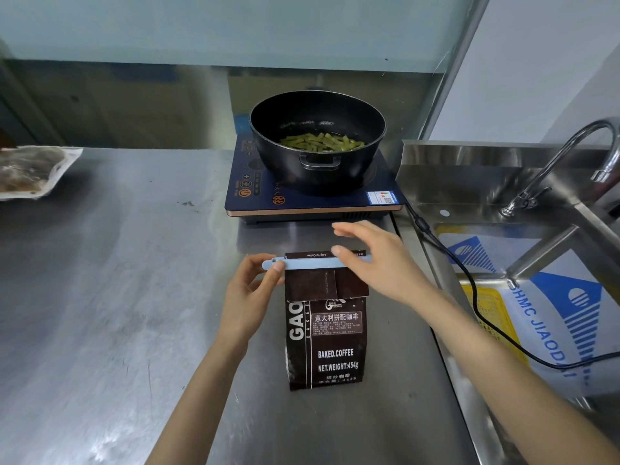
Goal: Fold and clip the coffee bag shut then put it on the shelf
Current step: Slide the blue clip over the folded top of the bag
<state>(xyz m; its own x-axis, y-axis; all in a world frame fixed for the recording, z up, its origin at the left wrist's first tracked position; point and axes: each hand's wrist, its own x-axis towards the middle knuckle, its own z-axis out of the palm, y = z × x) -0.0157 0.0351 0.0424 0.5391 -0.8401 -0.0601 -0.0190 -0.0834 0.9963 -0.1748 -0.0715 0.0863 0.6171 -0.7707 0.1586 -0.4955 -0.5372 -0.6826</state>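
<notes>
Clip [312, 263] lies crosswise on the folded coffee bag [323, 330], frame centre. Left hand [250, 290] fingers pinch its left end; right hand [375, 263] spread loose over right end.

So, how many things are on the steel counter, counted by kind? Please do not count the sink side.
Coffee bag: 1
Blue sealing clip across the folded top of the bag: 1
Induction cooker: 1
Black pot on the cooker, with green vegetable pieces inside: 1
Clear food packet at the left edge: 1
Total: 5
</notes>
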